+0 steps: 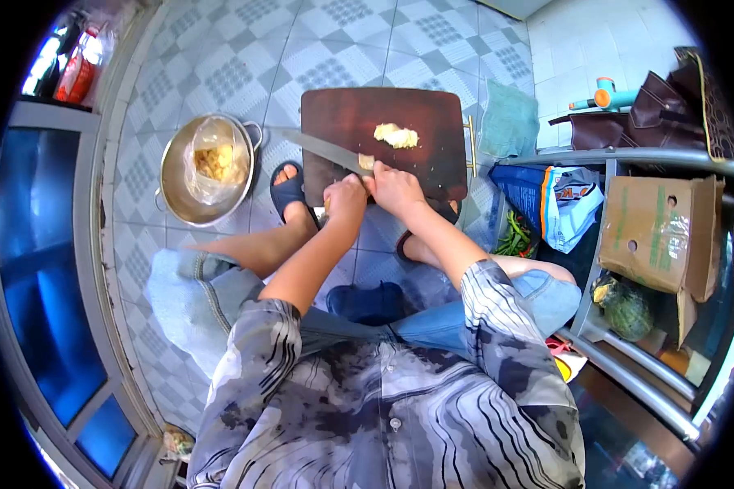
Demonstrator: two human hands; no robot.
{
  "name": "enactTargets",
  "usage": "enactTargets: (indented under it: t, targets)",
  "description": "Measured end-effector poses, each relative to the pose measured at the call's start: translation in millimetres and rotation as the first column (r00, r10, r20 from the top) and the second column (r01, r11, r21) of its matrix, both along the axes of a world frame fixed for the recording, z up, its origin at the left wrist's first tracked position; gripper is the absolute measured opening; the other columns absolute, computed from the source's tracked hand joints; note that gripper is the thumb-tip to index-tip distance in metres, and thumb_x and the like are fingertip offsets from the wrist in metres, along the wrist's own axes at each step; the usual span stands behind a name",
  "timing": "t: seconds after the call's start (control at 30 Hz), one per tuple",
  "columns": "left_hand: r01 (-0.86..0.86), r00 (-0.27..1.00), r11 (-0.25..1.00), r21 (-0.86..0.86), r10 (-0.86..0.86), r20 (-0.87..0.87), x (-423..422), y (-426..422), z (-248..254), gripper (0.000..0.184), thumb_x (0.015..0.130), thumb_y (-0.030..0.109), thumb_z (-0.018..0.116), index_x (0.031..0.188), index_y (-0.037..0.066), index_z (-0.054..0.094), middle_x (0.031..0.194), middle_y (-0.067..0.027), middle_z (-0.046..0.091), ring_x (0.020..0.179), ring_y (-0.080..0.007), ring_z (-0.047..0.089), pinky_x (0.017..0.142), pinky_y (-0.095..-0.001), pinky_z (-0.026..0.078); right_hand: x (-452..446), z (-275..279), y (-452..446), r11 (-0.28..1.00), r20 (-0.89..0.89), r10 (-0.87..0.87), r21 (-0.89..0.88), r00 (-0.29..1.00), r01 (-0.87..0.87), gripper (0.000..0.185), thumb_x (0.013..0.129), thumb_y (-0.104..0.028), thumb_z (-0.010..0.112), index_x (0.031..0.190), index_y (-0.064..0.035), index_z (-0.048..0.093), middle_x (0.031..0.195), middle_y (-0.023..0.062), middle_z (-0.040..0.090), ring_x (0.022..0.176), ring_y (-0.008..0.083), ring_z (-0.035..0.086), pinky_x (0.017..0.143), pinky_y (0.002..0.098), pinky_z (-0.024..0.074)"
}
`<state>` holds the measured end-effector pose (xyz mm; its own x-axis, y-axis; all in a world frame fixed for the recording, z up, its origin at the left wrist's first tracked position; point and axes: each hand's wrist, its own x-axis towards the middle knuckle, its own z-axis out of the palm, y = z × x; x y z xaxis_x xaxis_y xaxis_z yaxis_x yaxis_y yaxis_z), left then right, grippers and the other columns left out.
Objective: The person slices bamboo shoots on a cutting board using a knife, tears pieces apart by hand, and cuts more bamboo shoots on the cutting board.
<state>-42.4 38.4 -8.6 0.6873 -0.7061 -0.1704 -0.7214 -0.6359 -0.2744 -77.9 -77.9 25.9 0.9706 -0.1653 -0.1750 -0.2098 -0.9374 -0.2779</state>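
patterned shirt (pixel 383 407); right hand (pixel 395 187) curled round knife (pixel 324 149), left hand (pixel 347 198) alongside.

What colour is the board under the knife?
Dark reddish brown: the cutting board shows best in the head view.

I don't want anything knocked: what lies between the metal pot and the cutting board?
In the head view, a sandaled foot and the knife's outer end, with tiled floor showing around them.
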Motion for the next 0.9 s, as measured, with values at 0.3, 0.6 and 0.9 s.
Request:
enactTargets:
  t: [0.3, 0.6, 0.9]
  targets:
    - [-0.259, 0.928, 0.965, 0.045, 0.262, -0.267, 17.9, 3.6, 23.0, 0.020, 0.083, 0.021, 0.051, 0.094, 0.003, 0.051, 0.085, -0.0128, 0.066, 0.076, -0.0241, 0.067, 0.056, -0.0418, 0.050, -36.4, 37.2, -39.8, 0.996, -0.194, -0.064, 0.056, 0.979, 0.076, 0.037, 0.093, -0.037, 0.038, 0.092, -0.0022, 0.051, 0.079, 0.0206, 0.064, 0.078, 0.0357, 0.063, 0.069, 0.0471, 0.0489]
    - [-0.447, 0.842, 0.890, -0.091, 0.385, -0.378, 42.9, -29.5, 58.9, 0.044, 0.073, 0.019, 0.062, 0.105, -0.004, 0.043, 0.109, -0.0203, 0.056, 0.097, -0.0337, 0.061, 0.081, -0.0381, 0.050, -31.1, 109.3, -77.3, 0.945, -0.054, -0.280, 0.159, 0.959, 0.285, 0.043, 0.093, -0.041, 0.035, 0.093, -0.0028, 0.054, 0.083, 0.0243, 0.063, 0.082, 0.0417, 0.060, 0.074, 0.0515, 0.0465]
    - [-0.215, 0.976, 0.790, -0.574, 0.195, -0.096, 39.2, -53.0, 71.1, 0.053, 0.072, 0.013, 0.061, 0.121, -0.001, 0.046, 0.107, -0.0179, 0.052, 0.101, -0.0354, 0.048, 0.085, -0.0461, 0.040, -87.6, 191.4, -118.1, 0.845, 0.141, -0.429, 0.412, 0.892, 0.341, 0.045, 0.095, -0.041, 0.035, 0.081, -0.0023, 0.052, 0.070, 0.0230, 0.059, 0.073, 0.0433, 0.057, 0.064, 0.0505, 0.0424]
